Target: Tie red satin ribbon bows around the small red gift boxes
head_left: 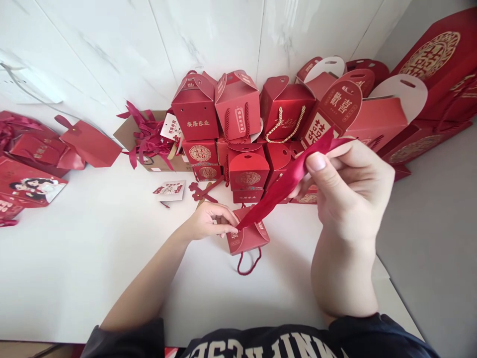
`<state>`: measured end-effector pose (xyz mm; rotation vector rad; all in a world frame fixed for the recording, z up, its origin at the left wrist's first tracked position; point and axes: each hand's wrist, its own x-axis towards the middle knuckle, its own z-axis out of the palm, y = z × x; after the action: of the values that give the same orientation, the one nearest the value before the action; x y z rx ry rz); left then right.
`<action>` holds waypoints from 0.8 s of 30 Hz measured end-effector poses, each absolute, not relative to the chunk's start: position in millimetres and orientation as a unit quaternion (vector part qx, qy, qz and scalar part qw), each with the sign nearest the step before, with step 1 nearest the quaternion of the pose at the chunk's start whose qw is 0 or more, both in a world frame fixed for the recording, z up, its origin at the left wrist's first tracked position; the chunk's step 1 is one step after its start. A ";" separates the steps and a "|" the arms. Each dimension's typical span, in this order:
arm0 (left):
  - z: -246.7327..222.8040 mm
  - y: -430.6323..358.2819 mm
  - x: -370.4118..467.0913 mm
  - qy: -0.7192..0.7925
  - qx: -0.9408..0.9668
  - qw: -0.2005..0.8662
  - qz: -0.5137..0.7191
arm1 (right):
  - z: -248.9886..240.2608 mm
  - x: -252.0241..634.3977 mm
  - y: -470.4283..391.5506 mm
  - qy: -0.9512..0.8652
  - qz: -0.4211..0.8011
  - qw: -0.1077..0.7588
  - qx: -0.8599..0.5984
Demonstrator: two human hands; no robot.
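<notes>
A dark red satin ribbon [278,188] stretches diagonally between my two hands. My right hand [346,184], raised close to the camera, pinches its upper end between thumb and fingers. Lower down, my left hand [212,220] has its fingertips on the ribbon's other end, right at the top of a small red gift box [249,243]. The box stands on the white table, its top flaps folded together and a twisted red cord handle [249,272] hanging at the near side. The ribbon covers part of the box top.
Red gift boxes [238,112] are stacked along the tiled wall. A cardboard box [128,132] of ribbons stands left of them, with a white card [173,191] and red cut-outs [204,193] before it. More red boxes [37,169] lie far left; large red bags [432,74] stand right.
</notes>
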<state>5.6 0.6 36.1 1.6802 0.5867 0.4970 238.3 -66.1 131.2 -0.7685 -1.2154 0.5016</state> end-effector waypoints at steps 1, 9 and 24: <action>36.4 -0.2 6.0 0.257 0.725 0.602 0.214 | 130.9 238.2 -65.6 -0.550 0.230 0.720 -0.355; 29.8 -1.1 6.8 0.234 0.702 0.635 0.224 | 130.2 237.1 -64.2 -0.571 0.259 0.676 -0.386; 39.0 6.3 -3.7 0.243 0.650 0.688 0.214 | 117.3 258.8 -48.0 -0.551 0.172 0.682 -0.450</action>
<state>-3.7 6.3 39.0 1.4553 0.5439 0.4780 258.8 -48.0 117.3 -1.0094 -1.2353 0.3869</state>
